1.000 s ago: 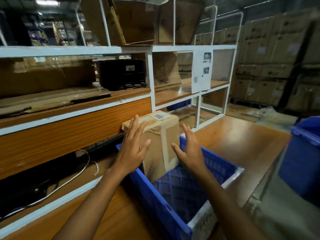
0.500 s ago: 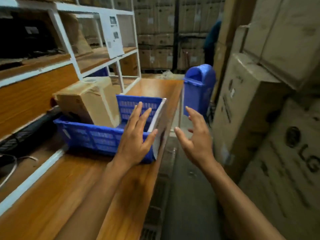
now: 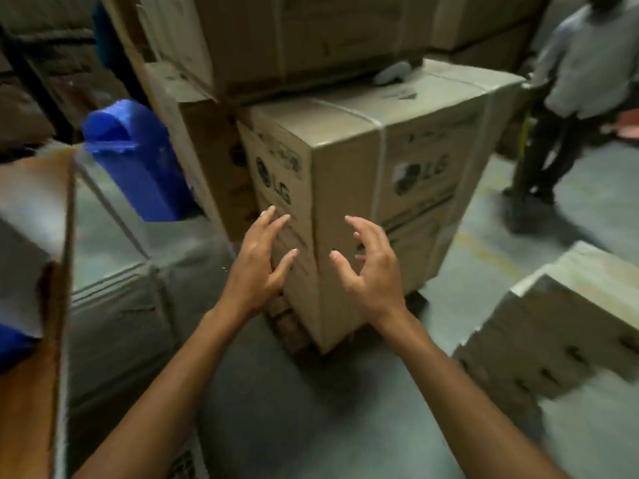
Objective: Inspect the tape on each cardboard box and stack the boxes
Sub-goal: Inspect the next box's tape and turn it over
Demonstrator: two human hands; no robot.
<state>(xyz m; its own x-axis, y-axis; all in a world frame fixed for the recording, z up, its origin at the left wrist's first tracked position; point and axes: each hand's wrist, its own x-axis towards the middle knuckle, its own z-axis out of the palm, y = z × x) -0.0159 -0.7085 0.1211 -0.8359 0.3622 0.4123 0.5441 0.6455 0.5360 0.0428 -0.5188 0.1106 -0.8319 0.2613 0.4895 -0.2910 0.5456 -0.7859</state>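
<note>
A tall cardboard box (image 3: pixel 408 160) with white straps and printed logos stands on the floor ahead of me, its near corner facing me. Another large cardboard box (image 3: pixel 311 32) rests above and behind it. My left hand (image 3: pixel 257 267) hovers by the box's left face with fingers spread and holds nothing. My right hand (image 3: pixel 368 271) is raised before the right face, fingers loosely bent, also holding nothing. Neither hand clearly touches the box. The whole frame is blurred by motion.
A blue bin (image 3: pixel 138 157) stands at the left behind the wooden table edge (image 3: pixel 34 392). A flat cardboard box (image 3: pixel 560 326) lies on the floor at right. A low box (image 3: pixel 121 316) sits at left. A person (image 3: pixel 567 98) walks at the upper right.
My view has swung right, away from the table and blue crate, onto the stacked large boxes. Both hands stayed raised and bare and now sit in front of the tall box.
</note>
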